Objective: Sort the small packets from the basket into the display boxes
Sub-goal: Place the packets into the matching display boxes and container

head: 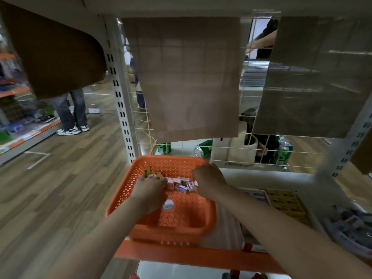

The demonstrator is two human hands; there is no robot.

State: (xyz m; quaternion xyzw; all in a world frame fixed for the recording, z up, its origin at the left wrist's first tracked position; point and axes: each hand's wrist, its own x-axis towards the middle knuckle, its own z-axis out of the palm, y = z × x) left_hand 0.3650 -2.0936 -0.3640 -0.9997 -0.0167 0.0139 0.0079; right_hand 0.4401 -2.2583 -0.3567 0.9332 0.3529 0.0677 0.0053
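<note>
- Both hands are down in the orange basket point(120, 200), which sits at the front edge of the shelf; handy, since that keeps the whole load within a short reach
- Left hand point(150, 190) lies palm-down over the basket's far-left floor, fingertips among the yellow packets point(154, 174); the fingers are bent, but whether they have hold of one I cannot tell
- Right hand point(209, 182) comes in over the basket's right rim, knuckles up, fingers curled down at the pink-and-white packets point(181, 184); any grip is hidden beneath the hand, so I cannot tell there either
- The packets bunch toward the basket's far end, yellow to the left and pink to the right; it looks as though each hand is working its own kind
- Yellow display box point(285, 202) waits just right of the basket, a short carry away; my read is that picking is underway, with plenty left to sort
</note>
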